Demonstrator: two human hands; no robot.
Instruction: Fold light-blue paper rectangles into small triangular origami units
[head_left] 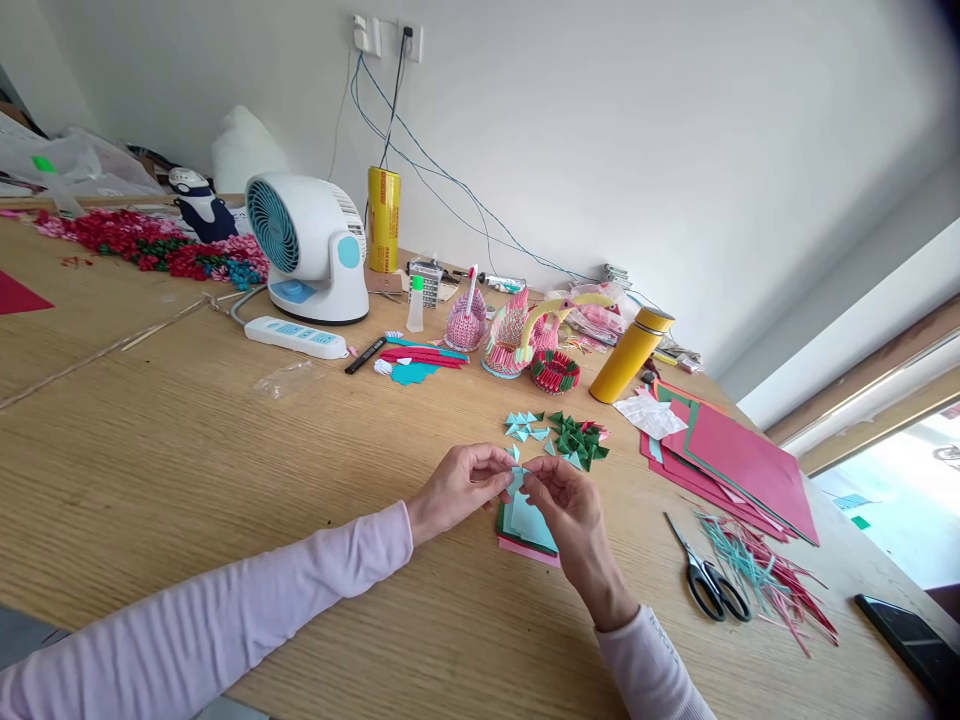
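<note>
Between my two hands is a small light-blue piece of paper (517,482), partly covered by the fingers. My left hand (469,487) pinches its left side, and my right hand (564,497) pinches the right side. Directly beneath them lies a stack of paper slips (531,524), light blue on top with green and pink edges showing below. Just beyond the fingers, folded light-blue paper triangles (523,427) are scattered beside a heap of dark-green folded triangles (581,440).
Scissors (709,578) and shredded paper strips (772,575) lie at right, near coloured sheets (750,460) and a phone (911,640). Behind stand a yellow bottle (631,355), folded-paper swans (510,335), a small red-green paper ring (556,371), a fan (307,245) and a power strip (295,338).
</note>
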